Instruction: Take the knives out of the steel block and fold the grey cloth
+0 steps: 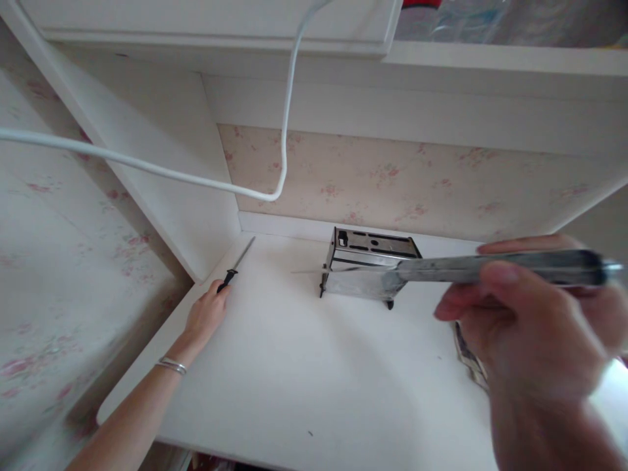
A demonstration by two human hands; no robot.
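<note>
My left hand (209, 311) is closed around the black handle of a sharpening steel (244, 255). Its thin grey rod points at the back left corner of the white tabletop (275, 379). Close to the camera, my right hand (530, 327) grips the grey handle of a knife (451, 267), somewhat blurred by motion. The knife's narrow blade, seen almost edge-on, points left and crosses in front of a metal knife block (377, 243). That block has dark slots in its top and stands near the back wall.
Across the upper left, a white cable (196, 176) hangs in front of a white cupboard (220, 23). Flowered wallpaper (383, 173) covers the back wall. Beside my right wrist lies a partly hidden folded item (468, 356). A small dark speck (310, 433) lies near the front edge.
</note>
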